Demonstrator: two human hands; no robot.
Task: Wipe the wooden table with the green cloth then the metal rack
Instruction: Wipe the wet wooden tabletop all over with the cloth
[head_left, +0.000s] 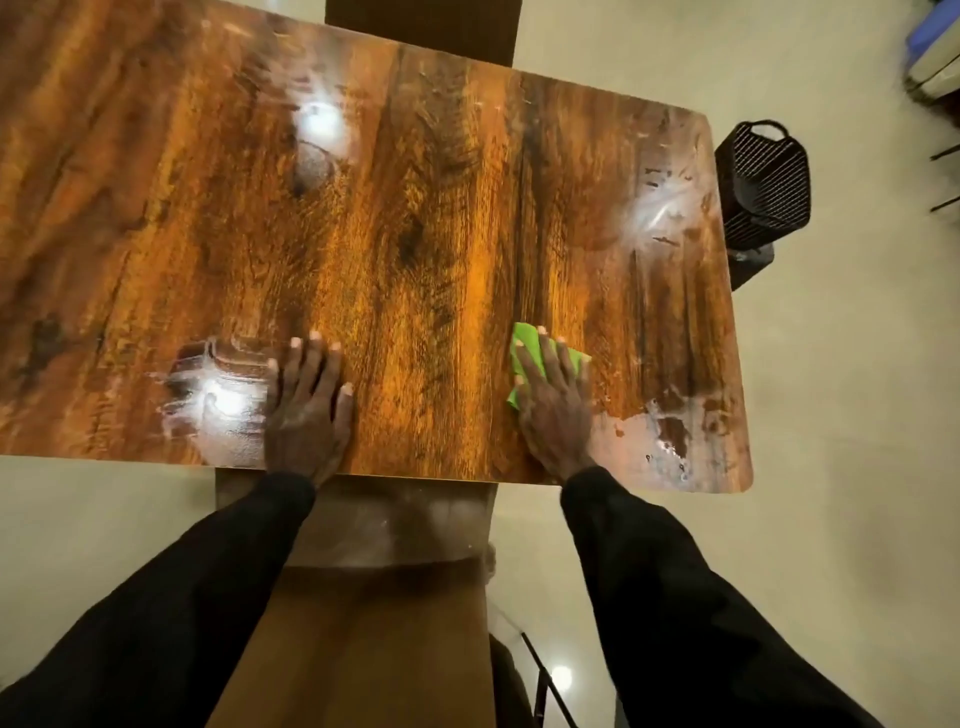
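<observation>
The wooden table (415, 218) fills most of the view, with wet smears and light glare on its top. My right hand (553, 400) lies flat on the green cloth (525, 345) near the table's front edge, right of centre, fingers straight and pressing it down. Only the cloth's edges show around the fingers. My left hand (309, 400) rests flat on the bare wood near the front edge, fingers spread. No metal rack is plainly visible.
A black slatted basket (763, 182) stands on the pale floor just past the table's right edge. A brown chair or bench (363, 623) sits below the front edge between my arms. Whitish wet patches (670, 431) mark the table's front right corner.
</observation>
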